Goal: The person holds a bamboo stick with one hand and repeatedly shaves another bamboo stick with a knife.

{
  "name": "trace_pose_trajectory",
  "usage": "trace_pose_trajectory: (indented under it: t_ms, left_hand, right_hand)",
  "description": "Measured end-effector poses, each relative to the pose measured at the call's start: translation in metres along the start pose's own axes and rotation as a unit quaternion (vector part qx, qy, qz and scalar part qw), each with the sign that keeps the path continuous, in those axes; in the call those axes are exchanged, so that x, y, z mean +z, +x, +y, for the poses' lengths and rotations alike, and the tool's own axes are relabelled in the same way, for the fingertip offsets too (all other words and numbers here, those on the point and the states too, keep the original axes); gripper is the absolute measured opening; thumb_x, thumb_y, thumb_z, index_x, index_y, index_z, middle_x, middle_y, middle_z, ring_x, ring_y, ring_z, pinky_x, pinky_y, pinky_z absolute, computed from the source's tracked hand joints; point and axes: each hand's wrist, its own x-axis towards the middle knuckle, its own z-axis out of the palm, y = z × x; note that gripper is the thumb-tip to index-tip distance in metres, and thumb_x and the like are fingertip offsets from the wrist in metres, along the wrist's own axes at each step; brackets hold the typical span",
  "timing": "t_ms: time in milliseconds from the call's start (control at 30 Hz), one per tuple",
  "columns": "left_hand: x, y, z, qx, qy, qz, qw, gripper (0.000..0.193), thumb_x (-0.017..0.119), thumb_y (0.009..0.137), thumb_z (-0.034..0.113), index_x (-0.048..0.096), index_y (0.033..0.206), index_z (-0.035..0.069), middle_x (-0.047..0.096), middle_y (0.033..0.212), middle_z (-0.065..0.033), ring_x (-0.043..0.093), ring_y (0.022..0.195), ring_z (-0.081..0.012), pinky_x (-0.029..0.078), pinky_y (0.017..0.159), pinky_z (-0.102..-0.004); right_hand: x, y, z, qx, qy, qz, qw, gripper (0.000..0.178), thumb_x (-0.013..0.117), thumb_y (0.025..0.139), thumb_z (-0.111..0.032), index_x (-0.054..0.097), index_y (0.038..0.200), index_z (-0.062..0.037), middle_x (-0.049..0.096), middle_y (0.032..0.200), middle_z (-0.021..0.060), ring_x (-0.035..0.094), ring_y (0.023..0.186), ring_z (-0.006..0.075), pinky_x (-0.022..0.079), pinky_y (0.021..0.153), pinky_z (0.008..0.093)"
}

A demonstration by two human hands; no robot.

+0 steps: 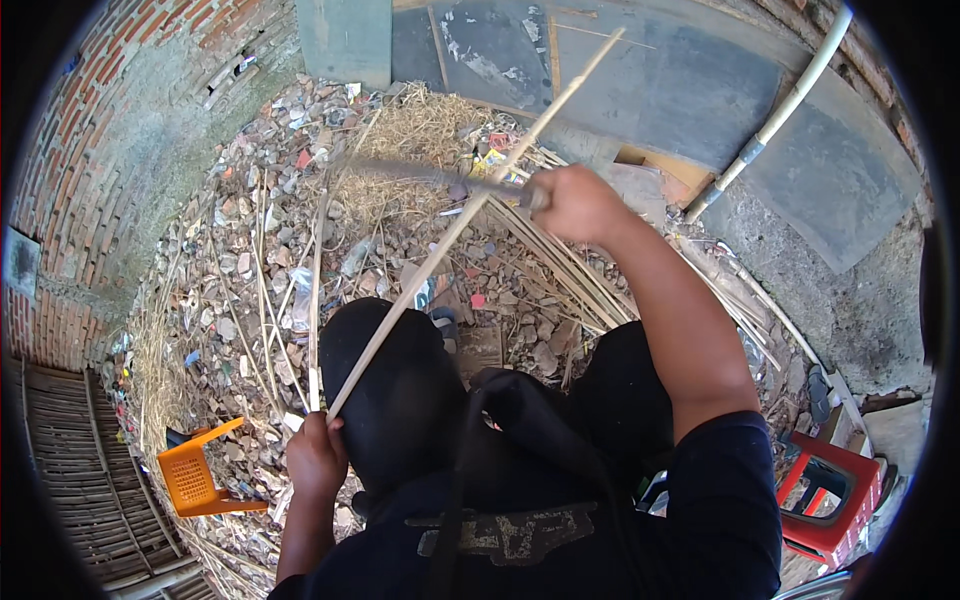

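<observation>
My left hand [316,462] is closed around the lower end of a long pale bamboo strip [415,283]. The strip slants up and right across my dark-clad left knee to the far wall panels. A second, thinner strip [316,290] rises nearly straight from beside the same fingers; whether they grip it too, I cannot tell. In my right hand [582,205], wrapped round its handle, is a long-bladed knife [425,172]. Its blade, smeared by motion, points left and crosses the slanted strip; I cannot tell whether they touch.
Cut bamboo strips [560,265] lie bundled beyond my knees, over rubble and litter [235,265]. Dry straw [410,130] is heaped at the back. An orange plastic chair [192,478] lies at left, a red stool [838,500] at right. A pale pipe [780,115] leans by the panels.
</observation>
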Motion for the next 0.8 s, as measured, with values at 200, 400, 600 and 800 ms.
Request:
trace_pose_trajectory:
  t_ms: [200, 400, 600, 800]
  left_hand:
    - [-0.013, 0.008, 0.007, -0.012, -0.004, -0.037, 0.999, 0.019, 0.061, 0.097, 0.021, 0.052, 0.093, 0.005, 0.061, 0.068, -0.0225, 0.060, 0.062, -0.0474, 0.045, 0.054, -0.0563]
    - [-0.005, 0.006, 0.003, 0.001, -0.035, -0.021, 0.999, 0.017, 0.059, 0.098, 0.019, 0.053, 0.093, 0.004, 0.061, 0.068, -0.0227, 0.061, 0.061, -0.0473, 0.044, 0.054, -0.0561]
    - [-0.007, 0.005, 0.010, -0.004, -0.035, -0.011, 0.999, 0.018, 0.058, 0.099, 0.019, 0.054, 0.090, 0.004, 0.062, 0.068, -0.0220, 0.061, 0.060, -0.0457, 0.046, 0.054, -0.0549]
    - [-0.006, 0.004, 0.010, -0.008, 0.001, 0.006, 1.000, 0.020, 0.061, 0.097, 0.020, 0.053, 0.088, 0.005, 0.062, 0.068, -0.0212, 0.061, 0.059, -0.0448, 0.046, 0.052, -0.0535]
  right_hand:
    - [0.004, 0.000, 0.016, 0.018, 0.044, 0.030, 0.998, 0.022, 0.071, 0.074, -0.018, 0.070, 0.091, -0.0059, 0.068, 0.076, 0.0188, 0.066, 0.073, 0.0361, 0.052, 0.071, 0.0446]
    - [0.006, 0.003, 0.006, -0.036, 0.085, -0.026, 0.995, 0.020, 0.068, 0.076, -0.018, 0.071, 0.093, -0.0079, 0.069, 0.079, 0.0171, 0.067, 0.075, 0.0357, 0.053, 0.073, 0.0440]
    - [0.000, -0.002, -0.014, -0.020, 0.028, -0.027, 0.999, 0.022, 0.067, 0.077, -0.018, 0.072, 0.097, -0.0110, 0.071, 0.085, 0.0150, 0.067, 0.079, 0.0351, 0.054, 0.075, 0.0445]
    - [0.000, 0.009, 0.007, 0.028, 0.056, -0.023, 0.998, 0.029, 0.069, 0.075, -0.021, 0.071, 0.101, -0.0068, 0.072, 0.092, 0.0199, 0.068, 0.088, 0.0381, 0.054, 0.082, 0.0472]
